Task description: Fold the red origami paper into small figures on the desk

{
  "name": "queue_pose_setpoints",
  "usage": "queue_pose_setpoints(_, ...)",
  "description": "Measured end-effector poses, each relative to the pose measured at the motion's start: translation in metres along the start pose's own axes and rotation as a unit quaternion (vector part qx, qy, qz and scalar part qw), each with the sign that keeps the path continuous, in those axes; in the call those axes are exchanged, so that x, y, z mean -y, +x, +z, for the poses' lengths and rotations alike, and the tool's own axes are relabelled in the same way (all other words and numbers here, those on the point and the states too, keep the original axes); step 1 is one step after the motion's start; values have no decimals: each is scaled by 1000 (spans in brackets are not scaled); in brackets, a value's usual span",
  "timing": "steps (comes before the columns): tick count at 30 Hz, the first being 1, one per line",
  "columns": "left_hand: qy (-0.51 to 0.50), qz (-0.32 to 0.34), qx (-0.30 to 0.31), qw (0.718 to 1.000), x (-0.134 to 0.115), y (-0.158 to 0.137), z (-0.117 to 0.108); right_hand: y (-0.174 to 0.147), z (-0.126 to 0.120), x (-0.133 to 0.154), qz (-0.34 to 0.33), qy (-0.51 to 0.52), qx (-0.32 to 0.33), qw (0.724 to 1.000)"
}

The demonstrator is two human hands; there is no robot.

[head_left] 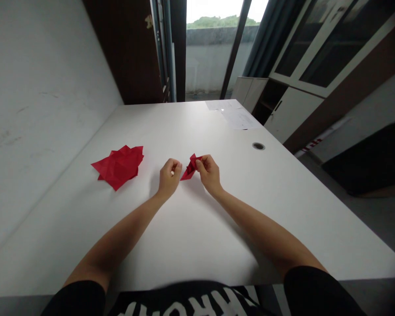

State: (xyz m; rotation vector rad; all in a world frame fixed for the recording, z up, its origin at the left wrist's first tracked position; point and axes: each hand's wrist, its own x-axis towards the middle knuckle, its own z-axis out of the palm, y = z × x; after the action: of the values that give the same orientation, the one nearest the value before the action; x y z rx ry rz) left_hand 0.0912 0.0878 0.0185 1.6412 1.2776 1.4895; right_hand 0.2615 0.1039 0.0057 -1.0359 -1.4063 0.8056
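Observation:
Pinched between the thumb and fingers of my right hand (210, 173) is a small red folded paper (190, 169). It has several creased layers, and a pointed end slants down to the left. Just left of that point is my left hand (170, 175), its fingers curled in and no object showing in them. A narrow gap seems to part it from the folded paper. Farther left on the white table (197, 237) lies a loose pile of red paper sheets (120, 166) with creases and uneven corners.
White printed papers (240, 118) lie at the table's far right corner. A round cable hole (258, 146) is set in the tabletop on the right. A white wall (46, 109) runs along the left, and cabinets (296, 109) stand beyond the right edge.

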Motion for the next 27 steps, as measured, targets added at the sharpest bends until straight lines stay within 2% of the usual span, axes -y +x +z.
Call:
queue_pose_setpoints(2, 40, 14, 43, 998, -8, -2, 0, -2, 1, 5, -3, 34, -10, 999)
queue_pose_setpoints(5, 65, -22, 83, 994, -7, -2, 3, -1, 3, 5, -3, 104, -10, 995)
queue_pose_setpoints(8, 85, -35, 92, 992, 0, -1, 6, 2, 4, 1, -5, 156, 0, 988)
queue_pose_setpoints(12, 126, 3, 103, 987, 9, 1, 6, 4, 5, -3, 14, 200, 9, 980)
queue_pose_setpoints(14, 107, -2, 103, 989, 13, 3, 6, 5, 4, -4, 18, 206, -3, 978)
queue_pose_setpoints(20, -34, -92, 65, 993, 17, 5, 9, 10, 0, -14, 51, 180, -94, 978)
queue_pose_setpoints(27, -89, -97, 80, 988, 10, 3, 12, 12, -3, -17, 12, 116, -112, 987)
